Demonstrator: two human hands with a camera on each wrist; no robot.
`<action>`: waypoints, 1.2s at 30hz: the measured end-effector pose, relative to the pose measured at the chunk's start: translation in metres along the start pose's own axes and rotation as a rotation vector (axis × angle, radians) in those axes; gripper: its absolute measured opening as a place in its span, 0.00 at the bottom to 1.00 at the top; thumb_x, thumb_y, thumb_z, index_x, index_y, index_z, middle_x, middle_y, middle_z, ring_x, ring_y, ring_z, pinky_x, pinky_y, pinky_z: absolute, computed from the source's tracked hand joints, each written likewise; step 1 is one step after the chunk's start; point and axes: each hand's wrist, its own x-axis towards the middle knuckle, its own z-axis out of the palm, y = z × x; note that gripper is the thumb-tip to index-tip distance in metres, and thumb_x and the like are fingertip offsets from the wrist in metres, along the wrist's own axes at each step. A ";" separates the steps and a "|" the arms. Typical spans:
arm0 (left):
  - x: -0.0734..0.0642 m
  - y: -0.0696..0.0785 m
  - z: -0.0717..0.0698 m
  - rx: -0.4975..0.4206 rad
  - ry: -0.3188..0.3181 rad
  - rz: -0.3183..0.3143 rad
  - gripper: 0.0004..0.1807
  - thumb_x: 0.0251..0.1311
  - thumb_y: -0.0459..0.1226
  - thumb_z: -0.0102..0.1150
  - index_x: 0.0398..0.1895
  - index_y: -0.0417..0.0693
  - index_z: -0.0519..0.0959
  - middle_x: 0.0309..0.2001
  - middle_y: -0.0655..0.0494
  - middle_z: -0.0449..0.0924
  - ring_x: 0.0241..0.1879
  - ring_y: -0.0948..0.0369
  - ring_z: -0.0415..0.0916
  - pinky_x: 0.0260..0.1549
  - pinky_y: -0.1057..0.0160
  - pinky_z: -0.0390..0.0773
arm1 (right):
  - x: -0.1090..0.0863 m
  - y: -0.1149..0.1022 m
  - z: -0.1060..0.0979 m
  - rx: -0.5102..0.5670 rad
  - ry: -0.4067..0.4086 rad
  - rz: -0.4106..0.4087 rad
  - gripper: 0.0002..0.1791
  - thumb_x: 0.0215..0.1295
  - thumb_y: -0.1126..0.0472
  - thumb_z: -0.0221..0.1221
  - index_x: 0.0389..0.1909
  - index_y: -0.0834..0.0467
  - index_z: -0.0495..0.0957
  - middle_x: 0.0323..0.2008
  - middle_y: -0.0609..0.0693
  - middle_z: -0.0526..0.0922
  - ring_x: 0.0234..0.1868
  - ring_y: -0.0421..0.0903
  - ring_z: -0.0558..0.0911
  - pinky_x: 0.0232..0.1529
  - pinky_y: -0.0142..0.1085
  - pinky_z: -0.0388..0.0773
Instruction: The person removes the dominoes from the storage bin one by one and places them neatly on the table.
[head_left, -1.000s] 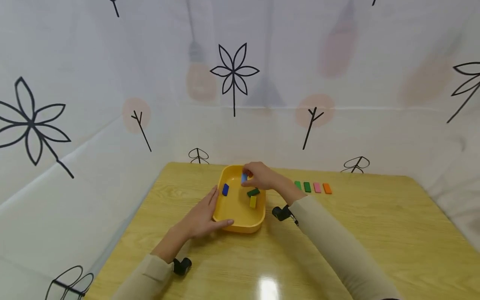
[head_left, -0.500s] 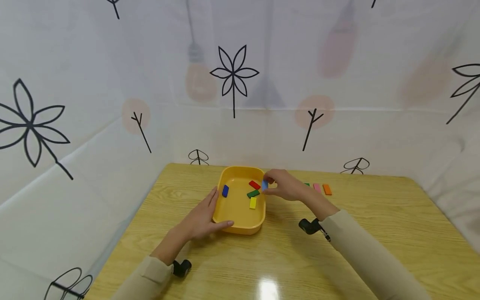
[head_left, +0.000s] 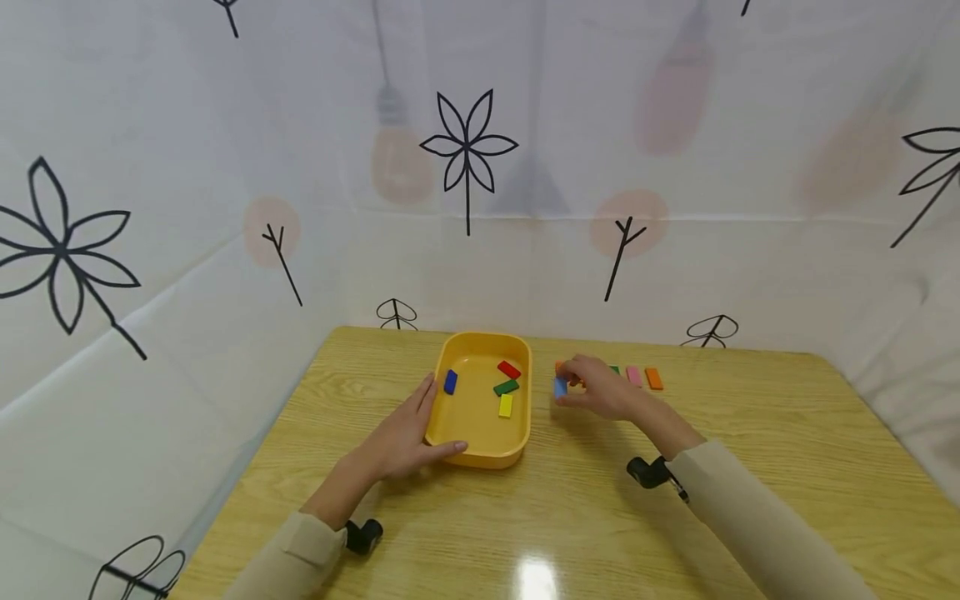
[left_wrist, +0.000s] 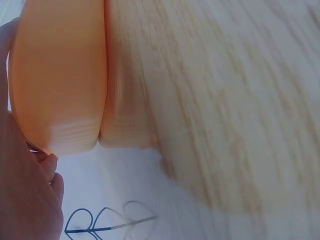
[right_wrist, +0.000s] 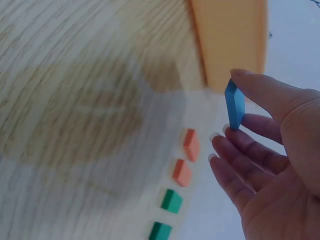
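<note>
My right hand [head_left: 607, 390] pinches a small light blue block [right_wrist: 235, 106] between thumb and fingertips, just above the table to the right of a yellow tray [head_left: 468, 427]. My left hand [head_left: 401, 433] rests against the tray's left side and near corner, fingers straight. Inside the tray lie a dark blue block [head_left: 450, 382], a red block [head_left: 508, 369], a green block [head_left: 506, 387] and a yellow block [head_left: 506, 406]. Beyond the right hand runs a row of blocks, among them a pink block [head_left: 634, 376] and an orange block [head_left: 654, 378]; the hand partly hides this row.
The wooden table [head_left: 720, 467] stretches to the right and in front of the tray. A white patterned curtain [head_left: 480, 267] hangs behind it. In the right wrist view, orange blocks [right_wrist: 191, 145] and green blocks [right_wrist: 172, 201] stand spaced in a line.
My right hand has carried the light blue block out of the tray, over its right edge, to the near side of the row. The left hand and tray have stayed still.
</note>
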 end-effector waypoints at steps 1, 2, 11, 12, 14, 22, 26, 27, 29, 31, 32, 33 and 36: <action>0.000 0.000 0.000 0.000 0.000 0.000 0.68 0.55 0.80 0.44 0.84 0.47 0.34 0.84 0.55 0.32 0.81 0.52 0.44 0.76 0.49 0.54 | -0.001 0.003 0.002 -0.006 0.000 0.004 0.15 0.68 0.63 0.67 0.49 0.68 0.79 0.42 0.57 0.79 0.47 0.59 0.80 0.52 0.54 0.80; 0.000 0.000 0.000 -0.001 -0.001 0.000 0.68 0.55 0.80 0.44 0.84 0.47 0.34 0.84 0.55 0.32 0.81 0.52 0.44 0.76 0.49 0.54 | -0.002 0.007 0.003 -0.007 -0.004 0.011 0.16 0.68 0.63 0.67 0.50 0.69 0.79 0.42 0.57 0.79 0.47 0.59 0.80 0.52 0.53 0.80; -0.001 0.003 -0.002 -0.002 -0.007 0.009 0.67 0.56 0.79 0.45 0.84 0.47 0.34 0.84 0.55 0.31 0.81 0.52 0.43 0.76 0.48 0.55 | -0.006 0.027 0.012 0.022 -0.008 0.054 0.20 0.67 0.62 0.68 0.52 0.71 0.79 0.43 0.59 0.82 0.44 0.56 0.80 0.49 0.52 0.80; -0.001 0.003 -0.002 -0.005 -0.005 0.010 0.67 0.56 0.79 0.45 0.84 0.47 0.34 0.84 0.55 0.31 0.81 0.52 0.43 0.76 0.48 0.55 | -0.006 0.027 0.012 0.021 -0.007 0.053 0.20 0.67 0.62 0.68 0.52 0.71 0.79 0.43 0.59 0.82 0.44 0.56 0.80 0.48 0.52 0.80; 0.000 0.003 -0.003 0.000 -0.007 0.008 0.67 0.56 0.80 0.44 0.84 0.48 0.34 0.84 0.55 0.31 0.81 0.53 0.43 0.76 0.49 0.54 | -0.005 0.029 0.013 0.015 -0.002 0.056 0.20 0.67 0.61 0.68 0.53 0.71 0.79 0.43 0.59 0.82 0.44 0.55 0.79 0.48 0.51 0.79; 0.000 0.002 -0.002 -0.002 -0.013 0.010 0.67 0.56 0.80 0.44 0.83 0.48 0.32 0.84 0.56 0.30 0.81 0.54 0.42 0.76 0.49 0.53 | 0.000 0.030 0.020 -0.027 0.002 0.067 0.21 0.66 0.59 0.69 0.53 0.70 0.79 0.43 0.57 0.78 0.41 0.51 0.75 0.45 0.45 0.76; 0.000 0.002 -0.001 -0.001 -0.010 0.012 0.67 0.56 0.80 0.44 0.84 0.48 0.33 0.84 0.57 0.29 0.81 0.54 0.42 0.76 0.49 0.53 | 0.001 0.028 0.021 -0.023 -0.007 0.067 0.22 0.67 0.59 0.69 0.53 0.70 0.79 0.43 0.58 0.76 0.42 0.52 0.76 0.45 0.45 0.76; 0.000 0.001 -0.001 0.000 -0.011 0.011 0.67 0.56 0.80 0.43 0.84 0.48 0.33 0.84 0.57 0.29 0.81 0.54 0.42 0.76 0.49 0.53 | 0.002 0.028 0.021 -0.018 -0.007 0.073 0.21 0.67 0.60 0.68 0.54 0.70 0.79 0.43 0.59 0.76 0.42 0.52 0.76 0.45 0.45 0.75; 0.000 0.002 -0.001 -0.002 -0.011 0.008 0.67 0.56 0.80 0.44 0.84 0.49 0.33 0.84 0.57 0.29 0.81 0.54 0.42 0.76 0.49 0.53 | 0.002 0.027 0.022 -0.012 -0.005 0.075 0.22 0.67 0.60 0.68 0.54 0.70 0.79 0.43 0.59 0.76 0.42 0.52 0.75 0.44 0.44 0.75; 0.000 0.001 -0.001 -0.008 -0.012 0.004 0.67 0.55 0.80 0.44 0.84 0.49 0.33 0.84 0.57 0.30 0.81 0.54 0.42 0.76 0.49 0.53 | 0.002 0.027 0.022 -0.005 -0.005 0.075 0.22 0.67 0.60 0.68 0.54 0.71 0.79 0.43 0.59 0.76 0.41 0.52 0.75 0.44 0.44 0.75; 0.000 0.001 -0.001 -0.011 -0.011 0.003 0.67 0.55 0.80 0.45 0.84 0.49 0.33 0.84 0.57 0.30 0.81 0.54 0.42 0.76 0.49 0.53 | 0.002 0.027 0.023 -0.002 -0.004 0.080 0.22 0.67 0.60 0.68 0.54 0.71 0.79 0.43 0.59 0.76 0.42 0.53 0.75 0.45 0.45 0.75; 0.000 0.001 -0.001 -0.013 -0.010 0.002 0.67 0.55 0.80 0.45 0.84 0.48 0.33 0.84 0.57 0.30 0.81 0.53 0.42 0.76 0.49 0.53 | 0.002 0.027 0.023 0.002 -0.003 0.084 0.22 0.67 0.60 0.68 0.54 0.70 0.79 0.43 0.60 0.76 0.42 0.53 0.75 0.46 0.45 0.75; 0.000 0.000 -0.001 -0.016 -0.006 -0.001 0.67 0.55 0.80 0.45 0.84 0.48 0.34 0.84 0.57 0.30 0.81 0.53 0.42 0.76 0.48 0.54 | 0.001 0.028 0.022 -0.003 -0.005 0.094 0.22 0.67 0.59 0.68 0.55 0.69 0.79 0.46 0.60 0.78 0.44 0.53 0.77 0.48 0.49 0.77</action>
